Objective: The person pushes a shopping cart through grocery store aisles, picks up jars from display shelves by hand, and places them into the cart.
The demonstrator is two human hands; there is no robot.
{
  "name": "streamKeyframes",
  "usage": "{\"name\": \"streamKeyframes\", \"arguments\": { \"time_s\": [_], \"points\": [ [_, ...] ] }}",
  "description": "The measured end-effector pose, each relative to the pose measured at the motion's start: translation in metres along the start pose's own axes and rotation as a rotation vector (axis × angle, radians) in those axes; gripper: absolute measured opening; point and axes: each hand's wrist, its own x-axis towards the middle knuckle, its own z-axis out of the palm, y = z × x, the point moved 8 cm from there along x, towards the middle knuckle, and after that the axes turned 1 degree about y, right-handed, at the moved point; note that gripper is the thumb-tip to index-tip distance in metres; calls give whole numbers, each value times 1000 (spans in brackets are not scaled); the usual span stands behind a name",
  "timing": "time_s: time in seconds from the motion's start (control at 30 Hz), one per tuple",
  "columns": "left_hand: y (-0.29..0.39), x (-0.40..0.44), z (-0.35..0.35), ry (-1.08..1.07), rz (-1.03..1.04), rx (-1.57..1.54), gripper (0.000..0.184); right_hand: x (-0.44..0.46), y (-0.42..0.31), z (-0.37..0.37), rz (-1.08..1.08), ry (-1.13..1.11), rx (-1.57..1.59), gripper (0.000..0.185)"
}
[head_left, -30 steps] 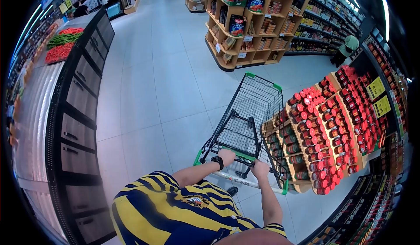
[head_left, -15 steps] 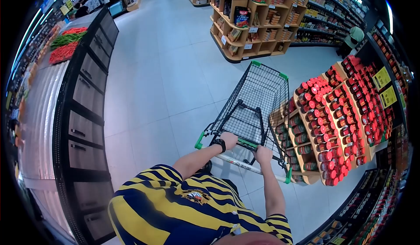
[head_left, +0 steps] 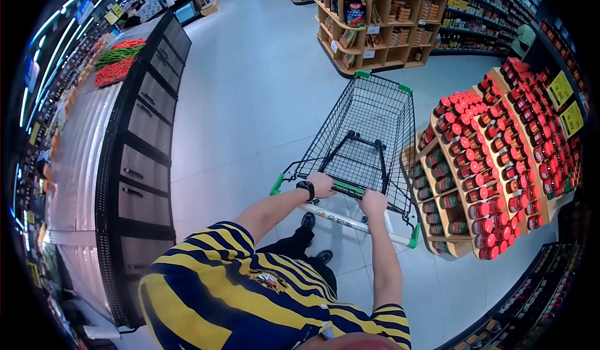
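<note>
Ahead of me stands a shopping cart [head_left: 359, 115] of dark wire mesh with green corner pieces. Nothing lies in its basket. My left hand [head_left: 320, 185], below a black wristwatch [head_left: 306, 190], is wrapped round the cart's handle [head_left: 348, 189]. A little to the right, my right hand [head_left: 374, 203] grips the same green and black handle. A white bar [head_left: 337, 220] with printed lettering crosses nearer to me. Both arms reach forward from a yellow and dark blue striped shirt [head_left: 250, 287].
Right of the cart, close by, rises a wooden stand [head_left: 459, 219] full of red-lidded jars [head_left: 481, 209]. A wooden shelf unit [head_left: 381, 37] stands ahead. Along the left runs a counter [head_left: 140, 187] with red and green peppers [head_left: 122, 53]. Tiled floor [head_left: 250, 87] lies between.
The view has shifted, so the counter and jar stand appear farther right. The cart's front now appears nearer the wooden shelf unit. My shoes have come into sight; both hands keep their hold.
</note>
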Motion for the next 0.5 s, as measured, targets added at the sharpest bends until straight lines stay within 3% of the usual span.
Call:
{"name": "streamKeyframes", "arguments": {
  "time_s": [0.1,0.23,0.5],
  "points": [
    [3,-6,8,-24,2,16,42,-11,-4,-9,-18,-12,6,25],
    [6,-18,18,-166,1,6,48,-20,-8,-4,-61,17,7,25],
    [6,-46,29,-218,53,32,50,-57,-20,9,3,8,17,29]
  ]
}}
